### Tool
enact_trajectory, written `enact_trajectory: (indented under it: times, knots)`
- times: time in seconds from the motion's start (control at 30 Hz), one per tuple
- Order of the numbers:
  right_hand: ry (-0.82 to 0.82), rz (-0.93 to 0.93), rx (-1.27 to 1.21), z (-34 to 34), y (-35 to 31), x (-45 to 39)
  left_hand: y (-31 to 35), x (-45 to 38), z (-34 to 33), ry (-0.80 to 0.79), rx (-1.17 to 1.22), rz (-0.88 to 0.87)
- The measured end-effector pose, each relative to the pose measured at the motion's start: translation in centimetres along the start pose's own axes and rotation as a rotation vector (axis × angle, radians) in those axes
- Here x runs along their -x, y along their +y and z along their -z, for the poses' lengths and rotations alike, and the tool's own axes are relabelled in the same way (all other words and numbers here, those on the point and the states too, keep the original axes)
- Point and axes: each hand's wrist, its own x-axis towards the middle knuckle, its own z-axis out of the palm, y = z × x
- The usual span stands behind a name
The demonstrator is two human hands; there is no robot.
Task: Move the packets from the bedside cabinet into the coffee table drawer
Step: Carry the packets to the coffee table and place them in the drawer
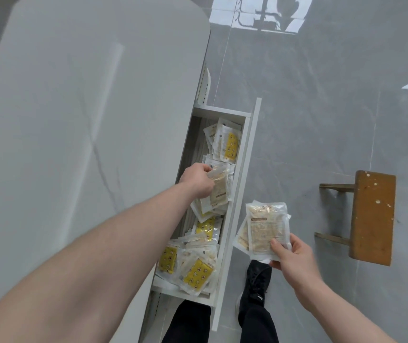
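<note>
Left hand (196,180) fingers pinch 1 clear beige sachet packet (219,188) over the open white coffee-table drawer (243,169), apparently depositing it, while right hand (290,253) fingers clamp the remaining packet stack (264,226) beside the drawer's front edge.

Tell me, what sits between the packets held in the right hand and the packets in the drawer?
In the head view, only the drawer's white front panel separates the held stack from the packets in the drawer.
</note>
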Motion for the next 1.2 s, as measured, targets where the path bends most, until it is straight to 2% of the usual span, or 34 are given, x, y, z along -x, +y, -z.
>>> enact_trajectory:
  times: [0.07,0.17,0.23,0.3,0.43,0.5,0.6,0.77,0.87,0.97,1.07,1.2]
  knots:
    - [-0.015,-0.008,0.004,0.0,0.0,0.0,0.4,-0.7,-0.1,0.017,-0.038,-0.013]
    - [-0.036,-0.008,0.005,-0.2,-0.5,0.0,0.0,-0.4,0.0,0.197,-0.065,-0.077]
    - [-0.052,-0.004,0.004,-0.5,-1.0,-0.1,-0.6,0.9,-0.2,0.289,0.041,-0.101]
    - [-0.074,0.003,0.006,-1.0,-1.7,-0.2,-1.5,2.5,-1.0,0.197,0.217,-0.095]
    - [-0.114,0.011,0.011,-2.7,-3.1,-0.9,-3.1,5.6,-2.5,-0.290,0.523,-0.009]
    - [-0.133,0.002,0.023,-3.6,-3.8,-1.3,-4.0,6.4,-3.0,-0.326,0.565,-0.008]
    - [-0.116,-0.011,0.039,-4.6,-4.5,-1.8,-4.3,6.6,-3.1,-0.217,0.630,-0.003]
    - [0.052,-0.021,-0.007,-4.7,-5.4,-2.8,-3.2,4.2,-2.4,0.096,0.626,0.089]
    - [0.052,-0.037,-0.019,-4.3,-5.5,-2.9,-2.6,2.2,-2.1,0.193,0.553,0.108]
    - [0.027,-0.045,0.009,-4.3,-5.5,-2.7,-2.0,0.9,-2.0,0.170,0.426,0.111]
    - [0.022,-0.045,0.031,-4.8,-5.7,-2.4,-2.1,0.6,-2.1,0.034,0.253,0.157]
    - [0.017,-0.029,0.048,-6.5,-6.3,-2.3,-2.9,1.2,-1.5,-0.027,0.225,0.199]
